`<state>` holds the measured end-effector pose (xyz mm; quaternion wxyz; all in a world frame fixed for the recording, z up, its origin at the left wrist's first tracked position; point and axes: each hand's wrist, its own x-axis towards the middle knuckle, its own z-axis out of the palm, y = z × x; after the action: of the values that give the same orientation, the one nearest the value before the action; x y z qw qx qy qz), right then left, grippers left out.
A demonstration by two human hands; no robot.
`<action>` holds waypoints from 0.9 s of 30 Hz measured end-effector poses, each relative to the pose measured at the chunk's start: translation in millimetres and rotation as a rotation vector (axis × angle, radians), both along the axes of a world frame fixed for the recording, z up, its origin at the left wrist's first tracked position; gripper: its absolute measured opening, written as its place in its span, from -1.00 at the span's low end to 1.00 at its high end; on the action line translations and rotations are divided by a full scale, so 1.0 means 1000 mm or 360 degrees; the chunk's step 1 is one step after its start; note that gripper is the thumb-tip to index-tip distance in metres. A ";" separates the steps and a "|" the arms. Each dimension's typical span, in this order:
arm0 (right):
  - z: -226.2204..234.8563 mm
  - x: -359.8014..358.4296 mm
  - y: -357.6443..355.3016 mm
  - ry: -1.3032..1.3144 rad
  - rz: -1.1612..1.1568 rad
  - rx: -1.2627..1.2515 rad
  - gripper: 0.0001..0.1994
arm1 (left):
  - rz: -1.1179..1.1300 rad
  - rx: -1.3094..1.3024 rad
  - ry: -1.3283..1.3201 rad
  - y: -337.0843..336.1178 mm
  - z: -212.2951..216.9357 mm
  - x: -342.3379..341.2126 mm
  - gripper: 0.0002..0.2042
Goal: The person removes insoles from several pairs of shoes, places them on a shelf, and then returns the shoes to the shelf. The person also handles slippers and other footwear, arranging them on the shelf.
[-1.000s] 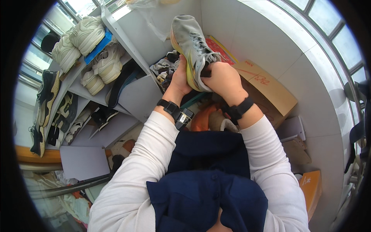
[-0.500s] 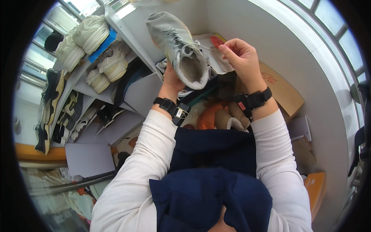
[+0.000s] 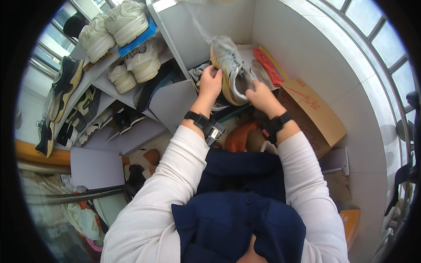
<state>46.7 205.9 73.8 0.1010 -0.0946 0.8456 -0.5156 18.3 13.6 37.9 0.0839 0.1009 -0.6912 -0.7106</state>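
Observation:
A grey-white lace-up sneaker (image 3: pixel 226 52) with a yellowish sole is tilted on its side, toe pointing away from me. My left hand (image 3: pixel 211 83) grips it along the sole edge, thumb and fingers closed on it. At the collar end my right hand (image 3: pixel 263 97) is closed against the shoe, its fingertips partly hidden. The laces are blurred and hard to make out. Just behind the sneaker lies an open white box (image 3: pixel 247 52), with a red item (image 3: pixel 268 65) at its right side.
On the left, a grey shelf unit (image 3: pixel 175 48) holds several shoes, with white sneakers (image 3: pixel 127 22) on top. A brown cardboard box (image 3: pixel 312 111) stands at the right by the curved wall. An orange object (image 3: pixel 240 136) lies below my hands.
The sneaker has been lowered and rolled onto its side. My right hand has come from the raised lace end down to the shoe's collar. The view has shifted slightly.

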 end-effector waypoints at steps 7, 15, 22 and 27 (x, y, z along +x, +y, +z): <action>-0.043 -0.047 -0.010 -0.0285 0.0084 0.0244 -0.62 | -0.0225 -0.0436 0.0312 -0.029 0.035 0.027 -0.44; -0.112 -0.157 0.070 0.0143 -0.0111 0.0982 -0.66 | -0.0580 -0.1590 0.0236 -0.183 0.062 0.131 -0.77; -0.177 -0.217 0.112 0.0202 0.0163 0.1406 -0.55 | -0.0404 -0.1737 -0.0428 -0.302 -0.019 0.262 -0.78; -0.150 -0.207 0.105 0.0112 0.0019 0.1116 -0.45 | -0.0259 -0.1264 -0.0625 -0.345 -0.099 0.303 -0.77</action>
<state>-160.3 311.2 -76.3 0.1011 -0.0768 0.9736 -0.1896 320.8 -331.6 -61.0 -0.0730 0.1391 -0.9188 -0.3620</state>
